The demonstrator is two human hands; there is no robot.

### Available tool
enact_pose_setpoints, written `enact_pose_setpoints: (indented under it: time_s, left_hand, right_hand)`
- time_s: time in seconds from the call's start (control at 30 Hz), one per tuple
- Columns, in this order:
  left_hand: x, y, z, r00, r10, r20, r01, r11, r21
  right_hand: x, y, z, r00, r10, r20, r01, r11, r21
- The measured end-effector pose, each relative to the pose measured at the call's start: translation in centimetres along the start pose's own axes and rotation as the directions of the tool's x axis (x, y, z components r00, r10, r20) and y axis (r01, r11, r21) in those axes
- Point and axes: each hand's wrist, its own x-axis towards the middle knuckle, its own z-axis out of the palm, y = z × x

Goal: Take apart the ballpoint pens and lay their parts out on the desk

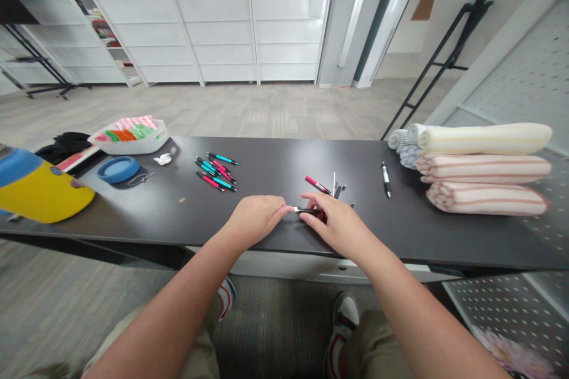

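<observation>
My left hand [255, 217] and my right hand [335, 222] meet over the front of a black table [267, 231]. Between them they hold a black pen [307, 211] with a silver tip: the left fingers pinch the tip end, the right fingers grip the barrel. Just behind the right hand lie a pink pen [317, 185] and several loose pen parts [338, 188]. A pile of pink and teal pens [217, 172] lies further left. A single black pen [386, 179] rests to the right.
Three rolled striped towels [484, 169] are stacked at the table's right end. At the left stand a white tray of coloured items [131, 135], a blue round lid [118, 169] and a yellow and blue object [40, 189]. A white perforated panel [511, 308] sits lower right.
</observation>
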Motion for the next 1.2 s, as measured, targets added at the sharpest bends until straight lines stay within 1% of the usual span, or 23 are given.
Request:
enact_pose_setpoints:
  time_s: [0.1,0.17,0.23,0.3,0.4,0.5,0.57,0.63,0.67,0.73,0.8,0.83,0.9,0.93,1.07,1.2]
  left_hand:
    - [-0.1,-0.1,0.0,1.0,0.004,-0.006,-0.004,1.0,-0.005]
    - [-0.1,-0.4,0.0,1.0,-0.005,-0.017,0.004,1.0,-0.011]
    - [-0.1,-1.0,-0.1,0.998,-0.041,-0.042,0.04,0.999,-0.014]
    - [-0.1,-1.7,-0.2,0.989,-0.116,-0.088,0.115,0.993,-0.013]
    - [0.0,-2.6,-0.2,0.957,-0.244,-0.158,0.245,0.969,-0.017]
    - [-0.1,-2.9,-0.1,0.943,-0.284,-0.171,0.286,0.958,-0.013]
    - [-0.1,-2.8,0.0,0.947,-0.276,-0.166,0.278,0.96,-0.01]
    - [-0.2,-2.5,0.2,0.956,-0.24,-0.17,0.239,0.971,-0.026]
    - [-0.3,-2.4,0.3,0.965,-0.197,-0.171,0.194,0.98,-0.035]
    - [-0.4,-2.2,0.4,0.986,-0.065,-0.152,0.061,0.998,-0.031]
    - [-0.5,-2.1,0.5,0.994,0.056,-0.091,-0.055,0.998,0.007]
    - [-0.5,-2.0,0.4,0.995,0.082,-0.055,-0.081,0.996,0.03]
    - [-0.5,-2.1,0.3,0.997,0.073,-0.011,-0.073,0.996,0.058]
    - [-0.5,-2.1,0.2,0.999,0.054,-0.007,-0.053,0.997,0.06]
    - [-0.4,-2.4,0.2,0.999,-0.025,-0.043,0.026,0.999,0.033]
    - [-0.3,-2.7,0.5,0.995,-0.072,-0.067,0.074,0.997,0.025]
  right_hand:
    - [0.1,-0.3,-0.2,0.997,-0.072,0.006,0.072,0.997,0.006]
    - [0.1,-0.5,-0.4,0.996,-0.084,0.003,0.084,0.996,0.009]
    - [0.1,-0.6,-0.5,0.999,-0.046,-0.026,0.045,0.999,-0.008]
    - [0.1,-0.6,-0.6,0.997,0.009,-0.073,-0.013,0.999,-0.042]
    - [0.0,-0.5,-0.5,0.99,0.075,-0.123,-0.087,0.992,-0.095]
    - [0.0,-0.5,-0.3,0.983,0.117,-0.141,-0.138,0.98,-0.142]
    - [0.0,-0.6,-0.2,0.982,0.122,-0.142,-0.144,0.977,-0.159]
    - [0.0,-0.6,-0.1,0.987,0.094,-0.134,-0.115,0.98,-0.161]
    - [0.0,-0.6,0.0,0.99,0.064,-0.122,-0.083,0.984,-0.157]
    - [0.0,-0.6,0.1,0.996,-0.008,-0.085,-0.004,0.99,-0.141]
    - [0.0,-0.7,0.2,0.997,-0.062,-0.047,0.056,0.991,-0.124]
    - [0.1,-0.7,0.2,0.997,-0.073,-0.036,0.068,0.99,-0.12]
    - [0.1,-0.7,0.3,0.998,-0.062,-0.031,0.058,0.99,-0.129]
    - [0.1,-0.7,0.3,0.998,-0.047,-0.036,0.042,0.989,-0.141]
    - [0.1,-0.4,0.3,0.997,0.024,-0.079,-0.039,0.978,-0.206]
    - [0.0,0.0,0.4,0.991,0.051,-0.121,-0.08,0.967,-0.243]
